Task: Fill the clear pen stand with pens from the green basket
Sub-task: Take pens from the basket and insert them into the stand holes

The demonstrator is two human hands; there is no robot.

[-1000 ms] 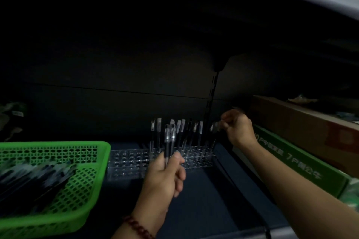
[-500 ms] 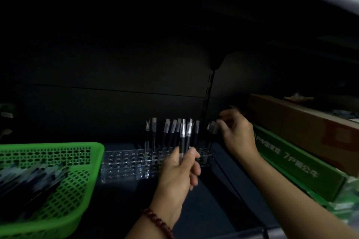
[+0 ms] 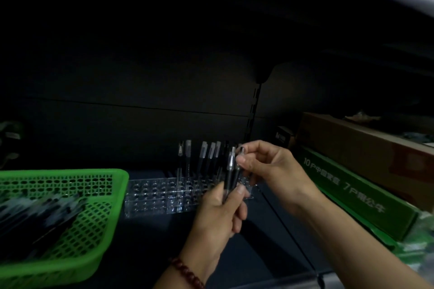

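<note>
– Lower left of the frame, what lies on the dark shelf?
– A green basket [image 3: 117, 177] with a heap of loose pens [image 3: 35, 214]. Just right of it, at lower centre, is the clear pen stand [image 3: 155, 197]. A few standing pens [image 3: 203, 155] fill its back right holes, and many holes are unfilled.
– And the hands?
– Both are at centre frame, in front of the stand. The left hand [image 3: 218, 218] grips a bundle of pens [image 3: 229, 178] upright by the lower barrels. The right hand [image 3: 270, 169] reaches in from the right, thumb and forefinger pinching the top of a single pen [image 3: 238, 172] in that bundle.
– How will a pen handle?
– Probably light, stiff and smooth. Pinching near the cap leaves the tip free to steer into a hole.
</note>
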